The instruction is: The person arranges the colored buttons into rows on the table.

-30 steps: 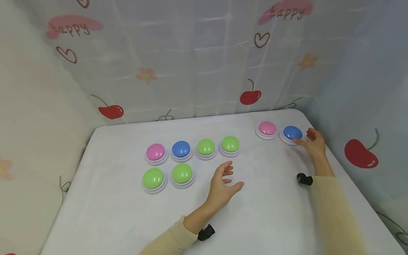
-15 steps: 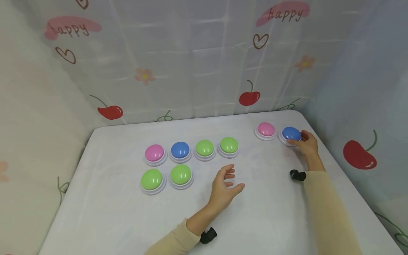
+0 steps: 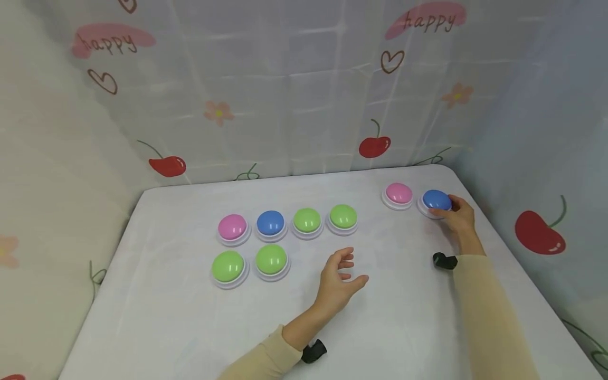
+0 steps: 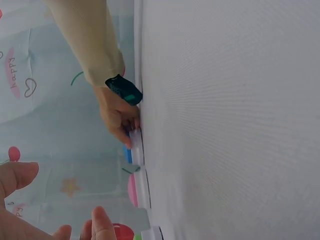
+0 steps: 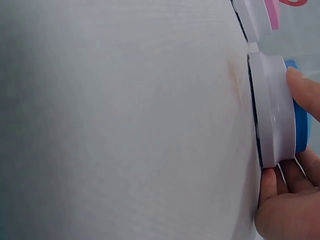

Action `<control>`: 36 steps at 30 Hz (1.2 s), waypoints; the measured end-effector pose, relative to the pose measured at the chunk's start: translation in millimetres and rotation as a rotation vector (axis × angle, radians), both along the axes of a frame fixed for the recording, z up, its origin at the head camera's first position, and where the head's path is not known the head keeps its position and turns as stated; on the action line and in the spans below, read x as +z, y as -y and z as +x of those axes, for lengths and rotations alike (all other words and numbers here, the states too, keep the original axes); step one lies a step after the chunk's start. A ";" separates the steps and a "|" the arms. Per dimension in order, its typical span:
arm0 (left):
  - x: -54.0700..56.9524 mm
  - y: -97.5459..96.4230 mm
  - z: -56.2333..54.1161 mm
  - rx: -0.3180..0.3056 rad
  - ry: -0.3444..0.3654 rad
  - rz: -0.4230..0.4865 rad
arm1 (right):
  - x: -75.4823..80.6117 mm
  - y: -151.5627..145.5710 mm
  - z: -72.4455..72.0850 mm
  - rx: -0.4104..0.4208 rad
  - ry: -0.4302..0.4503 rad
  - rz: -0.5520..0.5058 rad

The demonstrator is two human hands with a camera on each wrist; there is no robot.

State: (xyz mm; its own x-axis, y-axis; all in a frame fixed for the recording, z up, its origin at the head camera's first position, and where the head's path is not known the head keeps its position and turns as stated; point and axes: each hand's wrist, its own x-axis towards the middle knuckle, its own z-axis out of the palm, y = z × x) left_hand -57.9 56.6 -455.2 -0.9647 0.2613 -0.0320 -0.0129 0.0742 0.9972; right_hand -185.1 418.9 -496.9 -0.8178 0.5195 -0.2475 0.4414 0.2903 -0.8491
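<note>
At the far right of the table, my right hand (image 3: pixel 462 215) holds a blue push button (image 3: pixel 437 199) with a white round base. In the right wrist view the thumb (image 5: pixel 304 90) lies against the blue dome's edge, and the curled fingers (image 5: pixel 295 177) touch the side of the base, which sits on the table. A pink push button (image 3: pixel 399 193) stands just left of it. My left hand (image 3: pixel 334 282) hovers over the middle of the table, fingers loosely bent and thumb apart, holding nothing. The nearest button to it is a green push button (image 3: pixel 343 216).
Left of centre, a back row has a pink button (image 3: pixel 232 227), a blue button (image 3: pixel 271 223) and a green button (image 3: pixel 306 220). Two more green buttons, one being the left green button (image 3: pixel 228 266), sit in front. Patterned curtains (image 3: pixel 285 105) surround the white table (image 3: pixel 157 316).
My right hand has shifted slightly left and closed its fingers against the blue button's side. My left hand has drifted a little right and nearer to me. The buttons have not visibly moved.
</note>
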 end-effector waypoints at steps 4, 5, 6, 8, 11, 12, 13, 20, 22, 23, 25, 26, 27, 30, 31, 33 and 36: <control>-1.6 -0.9 0.2 -0.008 -0.005 -0.003 | 0.5 -1.9 4.6 0.010 0.015 0.006; -2.0 -1.5 0.5 -0.013 -0.008 -0.004 | 0.4 -2.7 6.1 0.008 0.019 0.006; -2.1 -1.9 0.7 -0.016 -0.004 -0.006 | -0.1 -3.6 7.5 0.004 0.021 0.002; -2.6 -3.0 1.3 -0.021 0.004 -0.007 | -1.3 -4.9 9.6 -0.006 0.029 -0.009; -4.5 -4.0 2.6 -0.024 0.013 -0.007 | -2.9 -7.0 11.3 -0.032 0.041 -0.027; -5.0 -4.2 3.0 -0.022 0.021 -0.008 | -3.2 -7.4 11.5 -0.039 0.044 -0.033; -5.7 -4.5 3.2 -0.019 0.023 -0.009 | -2.5 -7.9 12.0 -0.038 0.048 -0.035; -6.8 -5.4 -1.3 0.015 0.009 -0.009 | 8.5 -6.7 17.9 -0.049 0.030 -0.061; -5.1 -4.3 -5.2 0.025 -0.003 -0.012 | 12.8 -3.8 21.3 -0.058 0.011 -0.087; -4.2 -3.3 -7.4 0.032 -0.012 -0.016 | 15.5 -1.3 23.5 -0.059 0.000 -0.096; -2.4 -0.7 -11.9 0.049 -0.028 -0.023 | 20.6 5.2 28.4 -0.041 -0.017 -0.094; -1.3 0.9 -14.1 0.058 -0.036 -0.026 | 22.8 9.2 30.9 -0.029 -0.025 -0.085; -0.7 2.7 -16.2 0.066 -0.045 -0.032 | 25.2 14.3 33.8 -0.018 -0.035 -0.076; 1.2 7.9 -22.0 0.084 -0.072 -0.048 | 32.3 30.6 44.9 0.028 -0.059 -0.032; 1.8 9.6 -23.9 0.090 -0.083 -0.052 | 35.5 37.4 48.5 0.042 -0.066 -0.019; 3.7 13.2 -28.0 0.100 -0.110 -0.061 | 42.2 52.0 54.9 0.081 -0.088 -0.007; 7.5 17.3 -34.9 0.113 -0.155 -0.072 | 54.1 73.9 62.3 0.157 -0.121 0.016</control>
State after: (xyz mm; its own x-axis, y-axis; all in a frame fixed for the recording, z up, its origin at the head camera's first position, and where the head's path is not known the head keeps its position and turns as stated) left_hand -92.8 39.3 -447.7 -0.9825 0.1538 0.1049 0.1284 0.1519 0.9800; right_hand -122.7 345.0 -442.8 -0.9123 0.3867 -0.1350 0.2847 0.3617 -0.8878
